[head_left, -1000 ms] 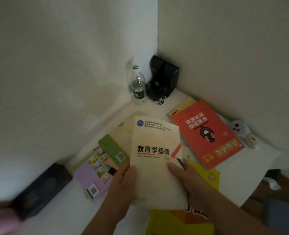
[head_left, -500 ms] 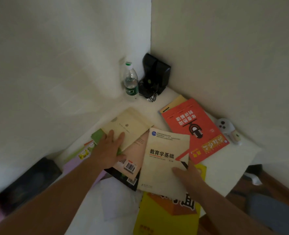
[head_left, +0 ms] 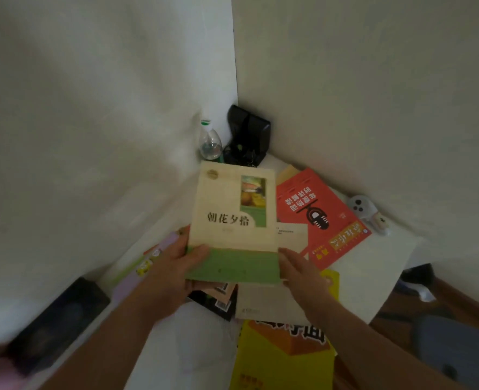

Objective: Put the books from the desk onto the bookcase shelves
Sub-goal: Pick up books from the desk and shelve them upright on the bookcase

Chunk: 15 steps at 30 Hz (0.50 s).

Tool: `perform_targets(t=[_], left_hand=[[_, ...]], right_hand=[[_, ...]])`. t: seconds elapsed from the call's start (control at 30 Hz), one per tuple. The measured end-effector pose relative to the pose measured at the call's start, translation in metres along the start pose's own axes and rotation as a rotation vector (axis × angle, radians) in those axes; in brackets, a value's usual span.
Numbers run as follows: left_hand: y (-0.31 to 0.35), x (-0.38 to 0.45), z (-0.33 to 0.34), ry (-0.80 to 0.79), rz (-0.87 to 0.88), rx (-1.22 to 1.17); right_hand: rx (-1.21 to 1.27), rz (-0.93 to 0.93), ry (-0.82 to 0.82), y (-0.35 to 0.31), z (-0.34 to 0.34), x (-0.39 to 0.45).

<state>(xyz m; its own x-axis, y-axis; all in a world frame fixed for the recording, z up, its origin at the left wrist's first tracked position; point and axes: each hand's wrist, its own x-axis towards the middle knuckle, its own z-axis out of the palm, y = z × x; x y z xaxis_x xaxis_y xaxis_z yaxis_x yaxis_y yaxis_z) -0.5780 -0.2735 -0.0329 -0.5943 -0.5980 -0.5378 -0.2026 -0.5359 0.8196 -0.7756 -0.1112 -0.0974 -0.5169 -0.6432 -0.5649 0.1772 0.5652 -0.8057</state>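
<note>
Above the cluttered white desk (head_left: 387,266), a cream-and-green paperback (head_left: 232,220) is lifted clear of the pile, cover facing up. The left hand (head_left: 173,274) grips its lower left corner, thumb curled over the green band and the remaining fingers hidden beneath. The right hand (head_left: 300,273) lies with straight fingers against the book's lower right edge, steadying it rather than clasping.

More books lie on the desk: a red one (head_left: 317,218) at two o'clock from the held paperback, a yellow-and-orange one (head_left: 283,358) at five o'clock near the front edge, a pale one (head_left: 263,302) directly under the right wrist, and a lilac one (head_left: 148,260) at eight o'clock. A water bottle (head_left: 210,142) and a black device (head_left: 249,139) stand in the corner at twelve o'clock. No bookcase is in view.

To carry this off well, I judge the right hand should close on its edge before the turn, so that the thin cover does not flex or slide from a one-corner hold. Lifting straight up first would keep the paperback from dragging the loose books below.
</note>
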Motion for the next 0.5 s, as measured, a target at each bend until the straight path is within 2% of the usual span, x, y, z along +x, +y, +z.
perform_targets(t=[0.07, 0.1, 0.17, 0.2, 0.23, 0.3, 0.37, 0.5], left_hand=[[-0.028, 0.001, 0.01, -0.052, -0.054, 0.008], [-0.046, 0.005, 0.014, -0.052, -0.082, 0.024], [-0.083, 0.013, 0.02, -0.045, -0.111, 0.162], [-0.1, 0.019, 0.021, -0.037, -0.071, 0.353], [-0.117, 0.024, 0.022, -0.027, 0.0, 0.591], [-0.145, 0.03, 0.024, -0.008, 0.112, 0.986], [-0.153, 0.03, 0.034, 0.035, 0.14, 1.102], [-0.155, 0.024, 0.046, 0.095, 0.092, 1.098]], right_hand=[[0.455, 0.153, -0.286, -0.018, 0.002, -0.008], [0.641, 0.205, -0.368, -0.017, 0.0, -0.005], [0.829, 0.301, -0.318, 0.001, -0.009, 0.007], [0.809, 0.32, -0.267, 0.01, -0.015, 0.01], [0.673, 0.312, -0.156, 0.024, -0.022, 0.013], [0.256, 0.253, 0.067, 0.052, -0.032, 0.013], [-0.018, 0.217, 0.183, 0.069, -0.037, 0.013], [-0.167, 0.172, 0.269, 0.076, -0.037, 0.018]])
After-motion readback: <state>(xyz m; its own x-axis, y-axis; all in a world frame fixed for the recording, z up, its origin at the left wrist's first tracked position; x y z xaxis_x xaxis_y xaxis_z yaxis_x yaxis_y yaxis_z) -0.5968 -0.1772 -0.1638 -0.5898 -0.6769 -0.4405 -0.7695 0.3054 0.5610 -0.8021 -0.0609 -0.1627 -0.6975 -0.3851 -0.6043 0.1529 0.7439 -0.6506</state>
